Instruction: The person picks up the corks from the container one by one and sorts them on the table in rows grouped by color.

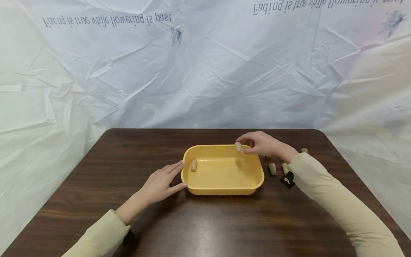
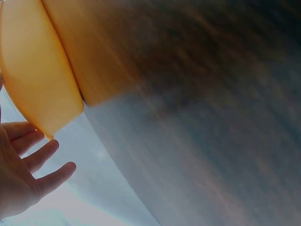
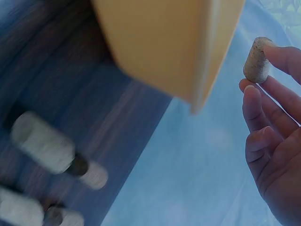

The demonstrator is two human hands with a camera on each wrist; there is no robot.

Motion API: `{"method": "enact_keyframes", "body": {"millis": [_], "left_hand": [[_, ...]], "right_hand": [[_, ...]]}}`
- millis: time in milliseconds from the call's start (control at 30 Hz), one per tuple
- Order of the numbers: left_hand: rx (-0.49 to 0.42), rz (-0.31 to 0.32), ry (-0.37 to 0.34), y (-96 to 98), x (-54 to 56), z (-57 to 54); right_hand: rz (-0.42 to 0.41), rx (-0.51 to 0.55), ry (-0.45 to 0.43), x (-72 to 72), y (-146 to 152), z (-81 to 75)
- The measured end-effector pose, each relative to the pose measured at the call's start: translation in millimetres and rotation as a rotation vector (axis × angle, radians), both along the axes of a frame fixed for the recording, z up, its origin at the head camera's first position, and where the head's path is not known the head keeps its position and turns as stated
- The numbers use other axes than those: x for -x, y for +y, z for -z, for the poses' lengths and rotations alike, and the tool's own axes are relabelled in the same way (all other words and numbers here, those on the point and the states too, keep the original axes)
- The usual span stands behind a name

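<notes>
Between thumb and fingertips, my right hand [image 1: 261,142] pinches a tan cork stopper [image 1: 238,147] above the far right rim of a yellow plastic basin [image 1: 223,191]. In the right wrist view the pinched cork [image 3: 257,60] tapers and has a speckled surface. Another cork [image 1: 194,166] is inside the basin, near its left wall. My left hand [image 1: 162,184] touches the basin's left side with fingers spread and fairly straight, the thumb at the near left corner. From the left wrist, the hand [image 2: 23,169] appears beside the basin wall [image 2: 40,66].
Several more corks lie right of the basin on the dark wooden table [image 1: 205,221], among them one cork [image 1: 272,169] close to the basin; my right forearm partly hides others. A black item [image 1: 287,180] shows at the right cuff. White printed sheeting [image 1: 205,71] hangs behind the table.
</notes>
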State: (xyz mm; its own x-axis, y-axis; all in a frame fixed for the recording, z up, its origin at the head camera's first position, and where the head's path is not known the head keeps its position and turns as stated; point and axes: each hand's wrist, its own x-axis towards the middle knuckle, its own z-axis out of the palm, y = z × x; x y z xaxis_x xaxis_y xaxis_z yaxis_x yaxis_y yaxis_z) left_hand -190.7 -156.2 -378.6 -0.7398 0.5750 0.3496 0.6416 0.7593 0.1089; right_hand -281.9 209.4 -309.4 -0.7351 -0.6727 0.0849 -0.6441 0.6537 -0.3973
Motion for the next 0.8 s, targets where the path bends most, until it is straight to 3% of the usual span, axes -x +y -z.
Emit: {"method": "enact_keyframes", "body": {"millis": [167, 533, 800], "left_hand": [[0.006, -0.001, -0.002, -0.3, -0.4, -0.4], [-0.003, -0.002, 0.000, -0.4, 0.4, 0.7], [0.004, -0.010, -0.012, -0.7, 1.7, 0.7]], "right_hand": [[-0.007, 0.002, 0.032, -5.6, 16, 3.1], [0.059, 0.044, 0.017, -23.1, 50, 9.6], [0.090, 0.060, 0.041, -37.8, 74, 22.2]]}}
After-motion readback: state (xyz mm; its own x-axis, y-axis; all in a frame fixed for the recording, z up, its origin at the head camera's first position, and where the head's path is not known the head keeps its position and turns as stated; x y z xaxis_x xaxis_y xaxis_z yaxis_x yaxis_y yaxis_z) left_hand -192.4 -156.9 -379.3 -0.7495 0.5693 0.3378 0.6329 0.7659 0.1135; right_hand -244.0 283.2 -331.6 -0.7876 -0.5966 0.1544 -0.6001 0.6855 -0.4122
